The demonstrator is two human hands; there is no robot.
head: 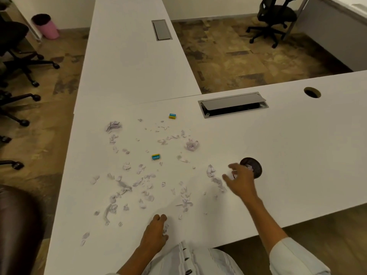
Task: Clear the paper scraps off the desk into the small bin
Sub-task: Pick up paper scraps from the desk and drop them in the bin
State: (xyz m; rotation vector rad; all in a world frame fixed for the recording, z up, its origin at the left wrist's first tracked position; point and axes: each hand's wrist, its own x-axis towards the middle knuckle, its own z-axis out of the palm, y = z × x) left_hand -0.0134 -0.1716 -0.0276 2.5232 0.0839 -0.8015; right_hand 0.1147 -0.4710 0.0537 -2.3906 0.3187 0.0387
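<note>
Mostly crumpled white paper scraps [127, 187] litter the desk [297, 155]; right hand [241, 179] spread open, empty.

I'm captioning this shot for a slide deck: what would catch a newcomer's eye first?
Torn paper scraps litter the white desk, with two small blue-and-yellow erasers among them. The right hand reaches beside the small dark bin, while the left hand rests near the front edge. A pink bin stands far left.

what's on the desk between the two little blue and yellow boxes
In the head view, only small paper scraps dot the white desk between the far blue and yellow box and the near one; nothing larger.
</note>
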